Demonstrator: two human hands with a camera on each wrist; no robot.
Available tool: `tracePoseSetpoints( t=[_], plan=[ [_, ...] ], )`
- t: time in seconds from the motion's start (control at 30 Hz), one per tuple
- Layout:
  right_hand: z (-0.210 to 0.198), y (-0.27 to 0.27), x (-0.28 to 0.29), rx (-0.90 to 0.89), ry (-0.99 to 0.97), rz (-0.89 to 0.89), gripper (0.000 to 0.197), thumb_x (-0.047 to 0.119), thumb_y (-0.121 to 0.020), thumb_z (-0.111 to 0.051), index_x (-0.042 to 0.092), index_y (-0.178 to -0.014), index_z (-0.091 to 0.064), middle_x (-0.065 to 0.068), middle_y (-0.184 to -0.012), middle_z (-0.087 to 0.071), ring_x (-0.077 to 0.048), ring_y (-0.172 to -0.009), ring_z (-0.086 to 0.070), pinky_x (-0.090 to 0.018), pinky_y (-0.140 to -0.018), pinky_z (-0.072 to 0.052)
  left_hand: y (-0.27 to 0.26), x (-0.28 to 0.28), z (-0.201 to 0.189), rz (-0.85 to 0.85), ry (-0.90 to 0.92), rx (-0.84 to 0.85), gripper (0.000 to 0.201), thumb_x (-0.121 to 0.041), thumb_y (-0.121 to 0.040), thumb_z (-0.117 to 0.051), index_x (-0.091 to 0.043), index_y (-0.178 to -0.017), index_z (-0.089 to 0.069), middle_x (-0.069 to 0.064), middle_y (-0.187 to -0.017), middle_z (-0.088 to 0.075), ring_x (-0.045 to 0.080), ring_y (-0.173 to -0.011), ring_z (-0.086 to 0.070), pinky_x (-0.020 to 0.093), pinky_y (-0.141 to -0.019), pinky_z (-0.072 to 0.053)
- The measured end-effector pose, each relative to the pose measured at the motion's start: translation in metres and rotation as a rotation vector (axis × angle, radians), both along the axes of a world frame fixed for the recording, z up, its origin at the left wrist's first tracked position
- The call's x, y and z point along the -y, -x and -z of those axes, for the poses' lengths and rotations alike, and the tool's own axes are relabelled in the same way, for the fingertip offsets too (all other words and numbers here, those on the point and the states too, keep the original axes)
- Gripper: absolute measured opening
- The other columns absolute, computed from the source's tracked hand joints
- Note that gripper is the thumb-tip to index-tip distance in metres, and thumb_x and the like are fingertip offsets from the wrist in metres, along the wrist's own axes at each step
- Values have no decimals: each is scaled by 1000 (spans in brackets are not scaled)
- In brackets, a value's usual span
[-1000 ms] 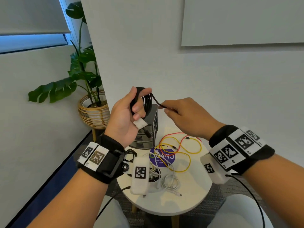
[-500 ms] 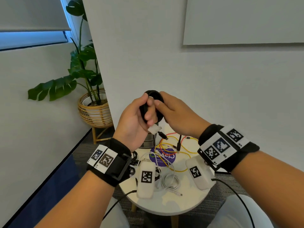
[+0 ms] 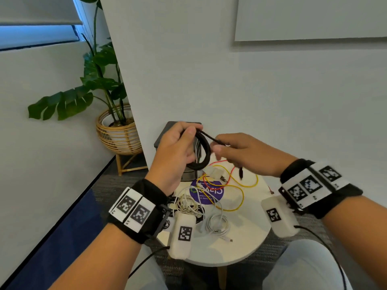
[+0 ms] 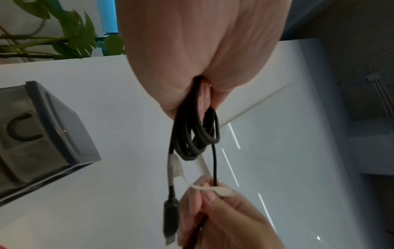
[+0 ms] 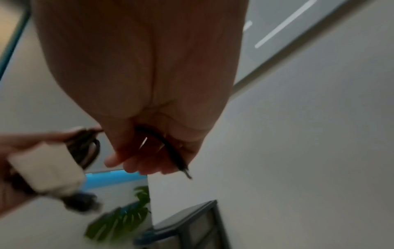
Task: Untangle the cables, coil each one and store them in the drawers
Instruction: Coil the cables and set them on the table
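Note:
My left hand (image 3: 178, 147) grips a coiled black cable (image 3: 204, 151) above the round white table (image 3: 247, 233). The coil (image 4: 196, 134) hangs from my fingers, with a white tag (image 4: 173, 166) and a black plug (image 4: 170, 217) at its lower end. My right hand (image 3: 240, 149) pinches the loose end of the same black cable (image 5: 170, 151), whose plug (image 3: 240, 173) dangles below the fingers. The grey drawer unit (image 3: 165, 135) stands behind my left hand. Red and yellow wires (image 3: 236, 185) and white cables (image 3: 217, 223) lie tangled on the table.
A potted plant in a wicker basket (image 3: 117, 135) stands on the floor to the left. A white wall corner rises right behind the table. A purple sticker (image 3: 206, 192) lies on the tabletop under the wires. My knees show below the table's front edge.
Both hands have dropped lower toward the table. My right hand, which was against the coil half a second ago, has pulled away to the right with the loose cable end.

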State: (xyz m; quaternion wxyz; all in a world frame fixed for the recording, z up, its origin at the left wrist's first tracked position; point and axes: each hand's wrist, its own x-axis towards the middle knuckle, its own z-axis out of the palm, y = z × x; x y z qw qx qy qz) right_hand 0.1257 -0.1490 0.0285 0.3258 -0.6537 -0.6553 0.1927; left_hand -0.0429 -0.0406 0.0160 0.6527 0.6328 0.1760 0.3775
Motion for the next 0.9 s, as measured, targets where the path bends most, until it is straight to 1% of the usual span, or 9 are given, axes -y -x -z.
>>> tracePoseSetpoints(
  t=[0.07,0.17,0.23,0.33,0.43,0.57,0.73,0.8,0.9],
  plan=[
    [2,-18,7,76,41,-10,26,26,-108,-46,24,-89,-64,13,-80,-60,-4,-70,-54,-22,-71,-43,1,-7,-4,-7,30,36,22,-13,-109,-42,-8,-109,-63,-11,-56,-39,7,-51,-23,25,-49,-18],
    [6,-27,8,353,102,59,33,38,-109,-36,32,-95,-65,12,-97,-52,-9,-91,-51,-33,-84,-39,-2,-9,-8,8,61,49,22,-13,-109,-41,-7,-111,-62,-13,-55,-40,8,-52,-21,29,-52,-15],
    [5,-21,2,353,128,130,37,41,-109,-33,30,-99,-67,8,-100,-49,-12,-94,-48,-31,-85,-37,-9,-6,-10,28,95,70,22,-13,-109,-41,-5,-112,-61,-11,-57,-36,7,-51,-20,27,-51,-16],
    [7,-10,-12,-175,-87,185,34,24,-109,-41,14,-92,-68,5,-80,-63,-6,-70,-57,-22,-70,-46,-18,-3,-13,59,138,120,21,-13,-109,-41,-5,-113,-60,-6,-61,-27,6,-49,-20,23,-47,-19],
    [13,-10,-24,-595,-240,183,24,10,-107,-48,5,-101,-70,-4,-81,-68,-14,-72,-62,-23,-69,-52,-23,-1,-14,64,92,90,21,-13,-109,-41,-4,-112,-60,0,-65,-24,7,-50,-19,27,-50,-16],
    [14,-8,-31,-993,-240,130,19,-1,-102,-53,7,-108,-69,-7,-83,-66,-15,-73,-60,-21,-67,-55,-24,-1,-12,65,56,66,21,-13,-109,-41,-4,-112,-60,-2,-62,-28,6,-48,-21,25,-48,-17],
    [25,-9,-27,-1376,-137,33,27,-4,-95,-57,0,-120,-62,-10,-95,-71,-17,-83,-66,-22,-75,-58,-24,-4,-9,55,-27,20,21,-13,-109,-41,-6,-108,-61,-7,-57,-36,5,-46,-24,24,-46,-17],
    [32,-5,-24,-1443,-102,-28,45,-5,-89,-59,-5,-134,-55,-15,-106,-69,-23,-95,-67,-30,-86,-58,-25,-2,-9,43,-68,-3,21,-11,-109,-41,-4,-109,-60,-8,-55,-38,3,-44,-26,18,-43,-20],
    [39,4,-22,-1494,-35,-112,53,1,-86,-57,1,-139,-51,-15,-98,-65,-33,-102,-57,-37,-94,-49,-27,3,-10,43,-109,-29,21,-8,-110,-37,2,-112,-55,-12,-49,-51,1,-40,-30,13,-41,-30]
  ],
)
